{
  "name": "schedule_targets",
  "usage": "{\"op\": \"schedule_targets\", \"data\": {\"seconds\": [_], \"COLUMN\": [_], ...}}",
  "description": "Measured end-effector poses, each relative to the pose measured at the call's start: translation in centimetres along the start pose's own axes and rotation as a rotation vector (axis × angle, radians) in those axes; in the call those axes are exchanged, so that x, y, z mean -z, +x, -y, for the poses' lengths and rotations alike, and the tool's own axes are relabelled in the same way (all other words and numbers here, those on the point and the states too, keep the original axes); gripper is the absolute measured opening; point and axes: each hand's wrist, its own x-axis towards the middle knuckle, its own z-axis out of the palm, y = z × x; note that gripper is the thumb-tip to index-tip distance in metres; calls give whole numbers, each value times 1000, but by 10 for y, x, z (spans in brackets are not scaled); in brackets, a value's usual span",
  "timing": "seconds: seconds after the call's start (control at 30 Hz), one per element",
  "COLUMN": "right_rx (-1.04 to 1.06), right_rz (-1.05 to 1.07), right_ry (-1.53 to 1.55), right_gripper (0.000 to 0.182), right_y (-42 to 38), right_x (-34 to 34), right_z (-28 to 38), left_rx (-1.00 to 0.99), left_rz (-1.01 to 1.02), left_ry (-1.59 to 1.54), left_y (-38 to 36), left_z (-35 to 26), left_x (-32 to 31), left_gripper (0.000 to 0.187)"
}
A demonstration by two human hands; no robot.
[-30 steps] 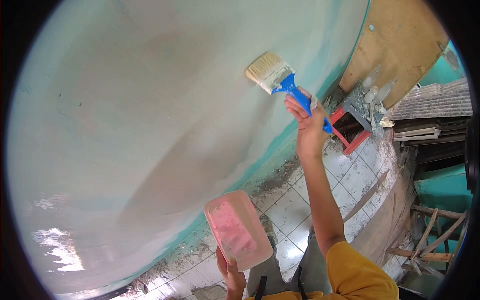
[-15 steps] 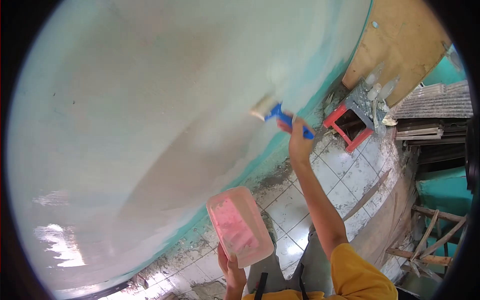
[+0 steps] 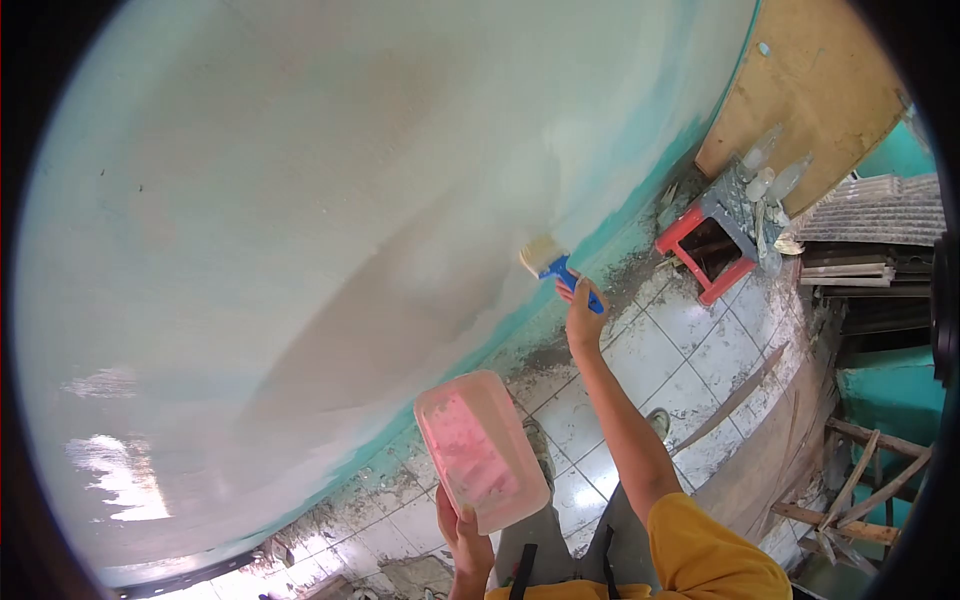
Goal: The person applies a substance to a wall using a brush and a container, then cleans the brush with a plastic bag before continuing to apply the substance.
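Note:
My right hand (image 3: 583,312) is closed around the blue handle of a paintbrush (image 3: 556,272). Its pale, wide bristles lie against the wall (image 3: 330,200), low down near the teal strip along the bottom. Whitish paint covers most of this wall, and a darker, greyish patch spreads to the left of the brush. In my left hand (image 3: 464,530) is a pink plastic tub (image 3: 482,450), gripped by its lower left edge and tilted so that the inside shows. Pinkish and whitish smears coat the inside.
A red and grey stool (image 3: 708,245) with clear plastic bottles (image 3: 768,165) on it stands right of the wall. Behind it leans a tan board (image 3: 800,90). Corrugated sheets (image 3: 875,215) and wooden poles (image 3: 865,495) are at the right. Debris litters the white tiled floor (image 3: 660,335).
My right hand has moved the brush downward and slightly right along the wall. My left hand and the tub have hardly moved. A shoe now shows beside my right arm.

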Motion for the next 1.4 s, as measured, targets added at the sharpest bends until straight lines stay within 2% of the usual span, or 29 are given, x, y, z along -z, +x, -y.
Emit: {"op": "schedule_targets", "data": {"seconds": [0.03, 0.07, 0.13, 0.27, 0.37, 0.43, 0.57, 0.63, 0.77, 0.87, 0.93, 0.97, 1.03, 1.1, 1.17, 1.23, 1.27, 1.3, 1.33, 1.4], "right_rx": [-82, -78, -35, 266, 354, 348, 79, -12, -111, -12, 155, 156, 251, 250, 178, 10, 5, 12, 20, 6], "right_rz": [-10, -12, 18, 104, 140, 138, 24, -12, 7, 67, 160, 161, 156, 164, 110, 71, 68, 59, 50, 39], "right_ry": [-63, -64, -3, 112, 245, 264, 230, 105, 14, -9, 95, 95, 280, 299, 274, 217, 217, 94, -28, -58], "right_gripper": [38, 38, 39, 39, 40, 41, 45, 45, 44, 43, 41, 41, 41, 41, 44, 43, 43, 43, 43, 42], "right_y": [0, 3, 7, 22, 30, 38, 48, 49, 43, 30, 20, 18, 15, 16, 15, 9, 10, 13, 13, 16], "right_x": [4, 6, -10, -49, -61, -53, -16, 11, 18, -25, -51, -57, -65, -59, -48, -30, -18, -4, -1, 1], "right_z": [-1, -2, 42, 169, 215, 191, 66, 15, 33, 127, 186, 204, 221, 197, 140, 81, 53, 26, 21, 25], "left_rx": [-1, -2, 4, -5, -14, 5, -10, -39, -34, -13, -28, -28, -27, -35, -42, -27, -23, -16, -9, -22], "left_rz": [11, 15, 21, 41, 24, 4, 12, 16, -25, -50, -49, -49, -30, -26, -24, -27, -28, -31, -32, -28], "left_ry": [7, 5, 21, 22, 5, -6, -13, 22, 38, 19, 7, 5, -11, -6, 1, 6, 11, 30, 49, 66], "left_y": [0, -1, -2, -2, -3, -4, -4, -4, -10, -12, -11, -11, -10, -9, -7, -6, -6, -5, -4, -3], "left_z": [1, 2, 2, 3, 3, 2, 3, 9, 10, 8, 7, 5, 0, 1, 2, 1, 3, 7, 11, 16], "left_x": [1, 2, 3, 0, -3, -6, -9, -8, -8, -9, -11, -13, -16, -13, -11, -9, -5, 0, 4, 10], "left_gripper": [85, 85, 86, 86, 86, 86, 86, 86, 86, 86, 87, 87, 87, 87, 87, 87, 87, 87, 86, 85]}}
